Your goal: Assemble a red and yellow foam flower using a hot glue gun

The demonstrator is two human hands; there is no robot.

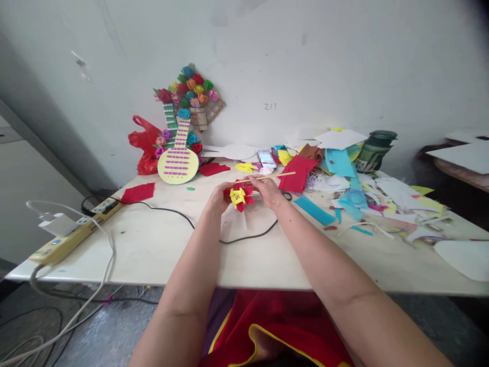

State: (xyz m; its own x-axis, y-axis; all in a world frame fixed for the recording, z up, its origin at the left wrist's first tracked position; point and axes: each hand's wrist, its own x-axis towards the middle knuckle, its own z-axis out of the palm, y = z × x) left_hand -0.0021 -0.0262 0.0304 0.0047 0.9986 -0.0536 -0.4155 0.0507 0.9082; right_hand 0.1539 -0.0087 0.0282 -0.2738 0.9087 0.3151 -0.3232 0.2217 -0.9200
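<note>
A red and yellow paper flower (237,198) faces me between my two hands, just above the table. At its left side my left hand (221,196) is closed on the flower's edge, fingertips partly hidden behind the petals. On the other side my right hand (266,190) pinches a thin wooden stick (282,175), which runs roughly level along the flower's top and sticks out to the right. A short whitish translucent rod (245,220) shows just below the flower; whether it is joined to it I cannot tell.
A yellow power strip (63,244) with cables lies left, and a black cable (171,210) crosses the table. A paper banjo-shaped craft (178,165) leans at the back beside a red bag (145,148). Paper scraps (397,199) and a green bottle (376,152) are at right.
</note>
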